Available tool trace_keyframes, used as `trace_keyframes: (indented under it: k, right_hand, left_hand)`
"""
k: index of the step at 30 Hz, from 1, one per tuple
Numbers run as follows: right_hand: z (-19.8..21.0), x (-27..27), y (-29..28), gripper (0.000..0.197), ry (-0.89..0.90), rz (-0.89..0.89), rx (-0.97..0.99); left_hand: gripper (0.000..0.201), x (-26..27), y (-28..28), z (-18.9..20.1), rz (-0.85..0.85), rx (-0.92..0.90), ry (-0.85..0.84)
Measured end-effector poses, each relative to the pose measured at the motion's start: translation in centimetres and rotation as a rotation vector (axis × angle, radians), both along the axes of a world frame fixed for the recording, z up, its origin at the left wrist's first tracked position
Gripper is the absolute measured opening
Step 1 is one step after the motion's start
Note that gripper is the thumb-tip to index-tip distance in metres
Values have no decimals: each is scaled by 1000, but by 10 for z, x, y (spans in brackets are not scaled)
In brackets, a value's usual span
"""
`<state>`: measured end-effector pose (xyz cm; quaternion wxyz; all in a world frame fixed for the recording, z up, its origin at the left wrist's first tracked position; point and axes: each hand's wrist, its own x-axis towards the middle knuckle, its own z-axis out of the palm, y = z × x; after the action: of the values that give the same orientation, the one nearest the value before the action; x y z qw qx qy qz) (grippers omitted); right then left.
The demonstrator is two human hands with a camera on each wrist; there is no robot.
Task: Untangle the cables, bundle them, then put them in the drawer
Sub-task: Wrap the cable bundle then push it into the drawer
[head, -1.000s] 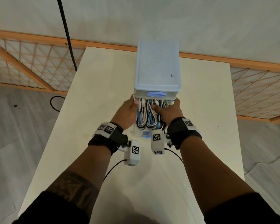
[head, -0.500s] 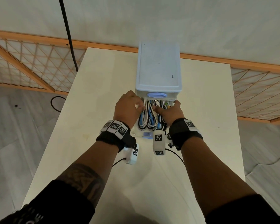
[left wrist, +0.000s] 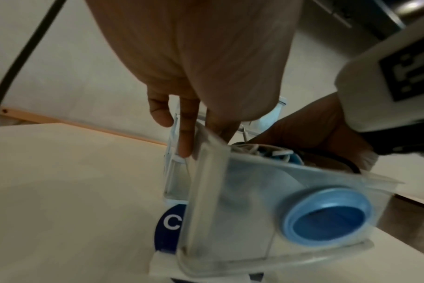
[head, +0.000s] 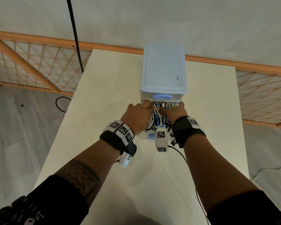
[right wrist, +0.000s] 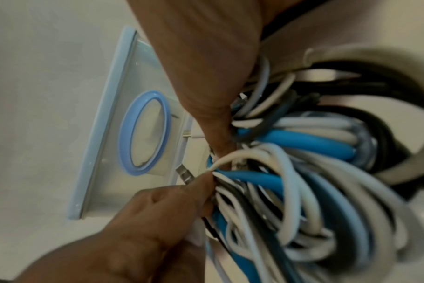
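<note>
Head view: cable bundle (head: 156, 117) lying in the open drawer (head: 146, 135).
Left hand (head: 136, 116) pinches a white strand (right wrist: 242, 154), right hand (head: 173, 112) presses down; loops above the drawer rim could jam closing.

White "C" on blue sticker (left wrist: 168, 229) by drawer (left wrist: 242, 206).

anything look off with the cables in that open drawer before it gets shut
Yes. The white, blue and black cables heap above the rim of the clear plastic drawer, one white loop arching up and a metal plug poking up beside the closed upper drawer. They may well snag on closing.
</note>
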<state>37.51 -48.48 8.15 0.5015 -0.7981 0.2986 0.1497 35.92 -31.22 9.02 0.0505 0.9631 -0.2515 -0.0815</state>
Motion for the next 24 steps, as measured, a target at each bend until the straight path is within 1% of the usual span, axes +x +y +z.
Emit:
trace_keyframes:
  k: [4, 8, 9, 11, 14, 16, 20, 21, 24]
  right_hand:
    - [0, 2, 0, 77, 18, -7, 6]
    - [-1, 6, -1, 76, 61, 11, -13]
    - [-1, 6, -2, 76, 61, 16, -16]
    - [-4, 7, -4, 76, 72, 30, -27]
    - [-12, 11, -4, 72, 105, 88, -70]
    - [-13, 12, -3, 69, 121, 122, -104]
    - [-12, 11, -5, 55, 122, 141, -127]
    - [-11, 8, -6, 56, 122, 143, -124]
    - [-16, 5, -7, 72, 108, 140, -96]
  left_hand:
    - [49, 7, -4, 15, -86, 112, 10]
    - [45, 5, -4, 23, -77, 131, 23]
    - [51, 3, -3, 20, -58, 120, 33]
    - [70, -1, -5, 12, -41, 96, 48]
    - [91, -2, -7, 12, -72, 137, 28]
    - [98, -2, -8, 18, -82, 180, 44]
    - [96, -3, -14, 27, -69, 246, 88]
    - [92, -4, -16, 27, -61, 270, 104]
    - [83, -8, -18, 28, -38, 329, 134]
